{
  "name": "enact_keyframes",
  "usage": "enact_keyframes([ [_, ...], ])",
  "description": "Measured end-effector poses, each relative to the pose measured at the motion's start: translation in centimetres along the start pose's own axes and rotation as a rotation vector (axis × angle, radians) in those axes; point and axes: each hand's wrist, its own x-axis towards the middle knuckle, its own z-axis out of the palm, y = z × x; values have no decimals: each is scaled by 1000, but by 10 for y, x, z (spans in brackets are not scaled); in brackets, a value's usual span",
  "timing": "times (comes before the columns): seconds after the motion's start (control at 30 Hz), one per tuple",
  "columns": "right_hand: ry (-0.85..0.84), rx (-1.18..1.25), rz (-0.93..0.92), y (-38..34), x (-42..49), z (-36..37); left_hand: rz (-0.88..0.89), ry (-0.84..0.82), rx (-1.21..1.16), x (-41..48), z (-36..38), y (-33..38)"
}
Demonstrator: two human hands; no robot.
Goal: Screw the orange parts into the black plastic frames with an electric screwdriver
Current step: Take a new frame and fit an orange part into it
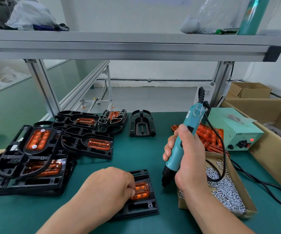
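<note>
The orange part point(142, 190), seated in the black frame point(143, 207) on the counter point(136, 152), is pinched by the left hand's point(108, 188) curled fingers. The electric screwdriver point(192, 117) is held by the right hand's point(186, 156) wrapped fingers.

Bright even light, soft shadows, edges bowed
</note>
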Motion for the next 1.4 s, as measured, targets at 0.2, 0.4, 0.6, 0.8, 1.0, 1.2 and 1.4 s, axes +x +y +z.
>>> enact_keyframes([
  [0.2, 5, 17, 7, -1, 0, 0, -25, 52, -44, 0, -9, -7],
  [0.4, -2, 36, 12, -1, 1, 0, -32, -22, -33, -1, -6, -3],
  [0.6, 3, 36, 22, 0, 1, 0, -65, -33, -10, 0, -5, 2],
  [0.8, -2, 33, 19, 0, 0, 0, -64, -34, 6, 1, -3, 1],
  [1.0, 3, 32, 16, 0, 1, 1, -46, -2, -24, -1, -7, -3],
  [1.2, 5, 45, 17, -1, 0, -1, -79, 78, -139, -1, -18, -8],
  [1.4, 13, 55, 28, -2, 1, 0, -76, 142, -46, 0, -18, -17],
])
